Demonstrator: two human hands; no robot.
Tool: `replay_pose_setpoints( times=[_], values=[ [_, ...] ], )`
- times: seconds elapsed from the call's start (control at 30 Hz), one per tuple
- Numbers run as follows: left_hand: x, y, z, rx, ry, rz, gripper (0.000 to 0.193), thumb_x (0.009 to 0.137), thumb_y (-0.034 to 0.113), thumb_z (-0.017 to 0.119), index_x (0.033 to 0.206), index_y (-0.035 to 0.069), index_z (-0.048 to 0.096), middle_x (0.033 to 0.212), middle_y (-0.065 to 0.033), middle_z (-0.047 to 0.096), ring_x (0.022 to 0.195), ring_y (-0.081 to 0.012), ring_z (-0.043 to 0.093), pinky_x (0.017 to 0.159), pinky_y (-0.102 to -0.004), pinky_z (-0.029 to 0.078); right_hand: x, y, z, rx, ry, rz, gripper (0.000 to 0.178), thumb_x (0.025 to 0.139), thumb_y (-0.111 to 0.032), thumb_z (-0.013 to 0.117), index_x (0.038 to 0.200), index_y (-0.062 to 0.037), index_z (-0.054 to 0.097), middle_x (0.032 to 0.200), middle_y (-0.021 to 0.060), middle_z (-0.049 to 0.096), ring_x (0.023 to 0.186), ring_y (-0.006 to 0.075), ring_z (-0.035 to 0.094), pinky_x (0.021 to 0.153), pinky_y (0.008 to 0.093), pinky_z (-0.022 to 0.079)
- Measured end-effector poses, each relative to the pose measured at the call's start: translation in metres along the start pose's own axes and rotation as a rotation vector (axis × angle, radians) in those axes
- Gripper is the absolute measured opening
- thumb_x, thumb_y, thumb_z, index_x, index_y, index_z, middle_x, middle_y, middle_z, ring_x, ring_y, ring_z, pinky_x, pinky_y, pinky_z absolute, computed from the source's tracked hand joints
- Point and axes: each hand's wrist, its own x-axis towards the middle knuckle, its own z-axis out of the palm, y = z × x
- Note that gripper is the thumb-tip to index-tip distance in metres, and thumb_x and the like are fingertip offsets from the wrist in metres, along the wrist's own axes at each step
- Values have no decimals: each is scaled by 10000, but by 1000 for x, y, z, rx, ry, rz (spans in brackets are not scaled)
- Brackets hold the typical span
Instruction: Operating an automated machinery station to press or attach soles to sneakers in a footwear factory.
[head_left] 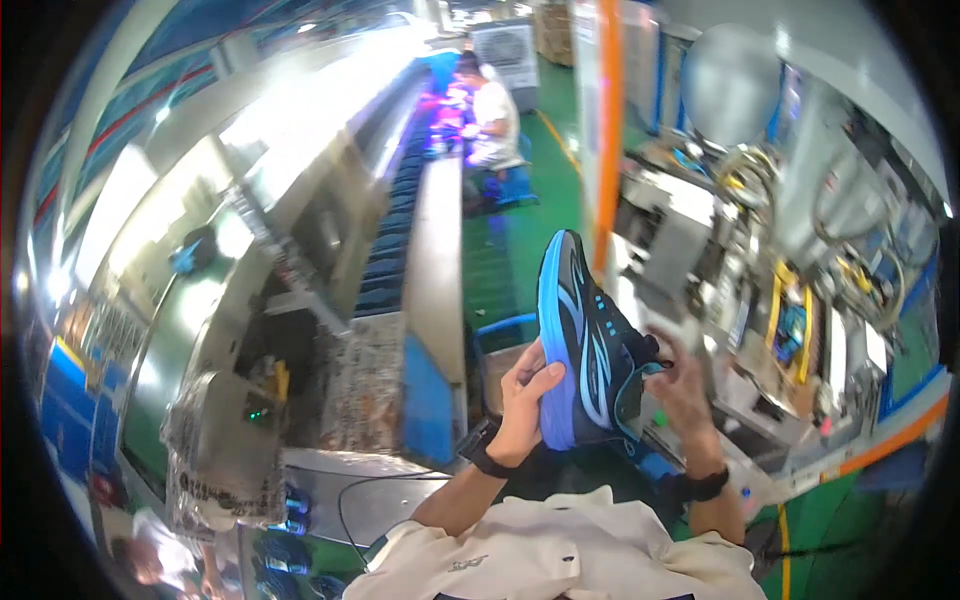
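Pale shirt cloth (570,540) lies at six o'clock; four o'clock from centre, the left hand (522,398) grasps the blue-black shoe (583,350) by its sole (552,312). Blurred, the right hand (687,392) is at the collar (627,395), grip unclear. Handling the collar seems the current step; the next move likely needs steady support.

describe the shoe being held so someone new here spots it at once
Follow the orange post down from the top, right of centre. Below it, the person's left hand holds a dark shoe, toe pointing up the picture. Its blue-to-violet sole and pale blue curving lines set it apart from the grey equipment.
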Motion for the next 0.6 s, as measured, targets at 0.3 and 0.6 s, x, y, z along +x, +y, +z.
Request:
replay_pose_setpoints(
  times=[0.3,0.6],
  values=[
    [81,-180,132,294,-324,-400,615,935,231,617,1414,-72,377,1302,-123,555,1131,-195,564,957,-317,455,-54,37,-197,-7,638,-14,666,636,-116,817,1234,16,557,1057,58,638,955,139,583,890,275,457],
    [280,-398,208,838,-363,-230,628,860,376,722,1242,-86,537,1062,-121,661,925,-166,639,789,-268,500,-134,-16,-332,-259,1239,-252,619,670,-55,746,1244,19,528,1066,65,608,937,156,593,873,279,480]
  ],
)
